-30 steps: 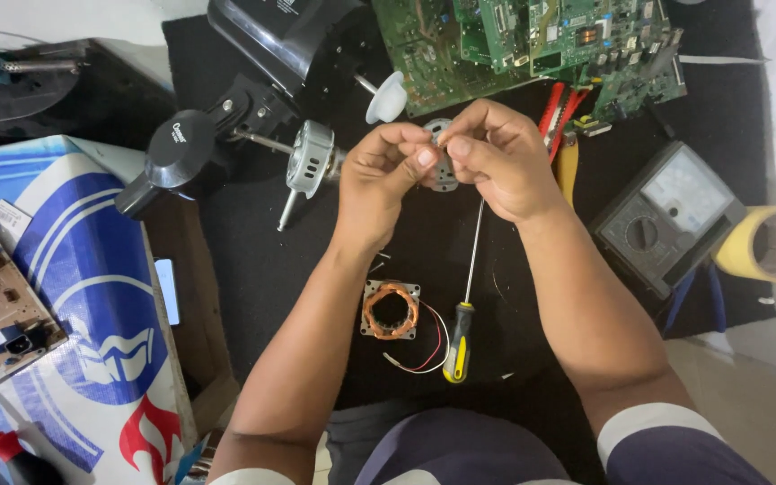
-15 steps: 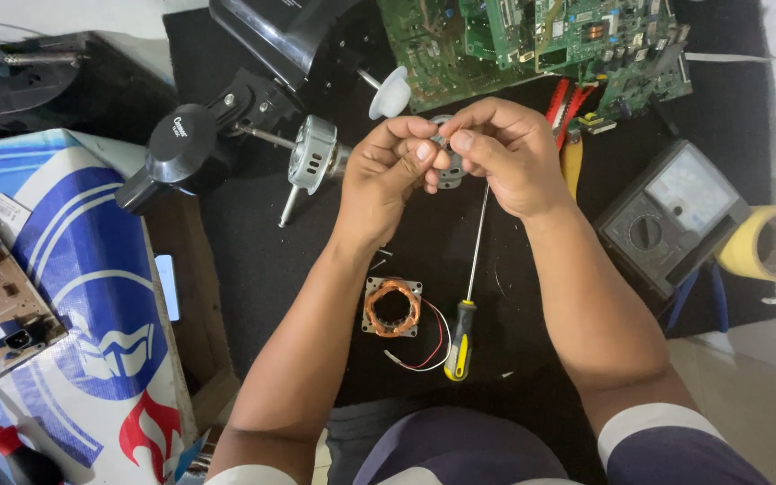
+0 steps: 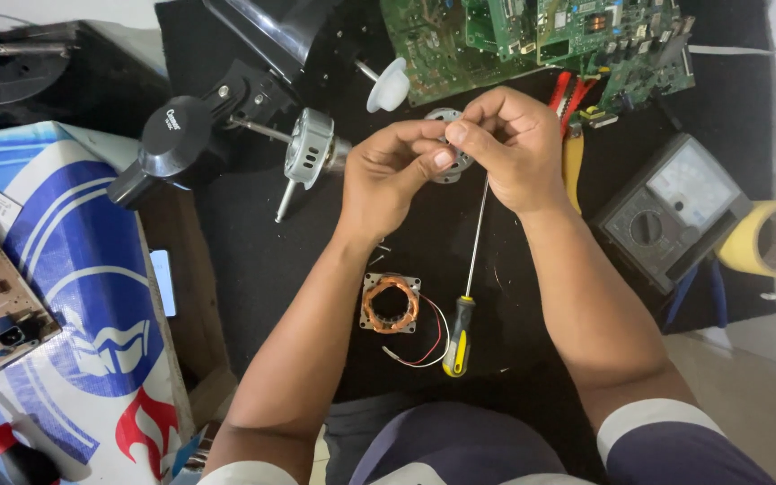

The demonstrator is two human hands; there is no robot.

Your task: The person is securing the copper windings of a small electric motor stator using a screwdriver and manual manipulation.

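Motor end cap (image 3: 446, 162), a small silvery metal disc, sits pinched between both hands above the black mat (image 3: 253, 251); left hand (image 3: 392, 175) closes fingertips on its left edge, right hand (image 3: 509, 144) grips the right edge, maybe a tiny part too, hard to tell. Looks light, rigid, slick; best held by the rim. Below lie stator coil (image 3: 390, 304) and yellow-handled screwdriver (image 3: 465, 301); analog multimeter (image 3: 671, 211) far right.

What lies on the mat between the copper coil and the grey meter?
In the head view, a screwdriver with a yellow-black handle lies between the copper coil and the meter; the right forearm crosses above.
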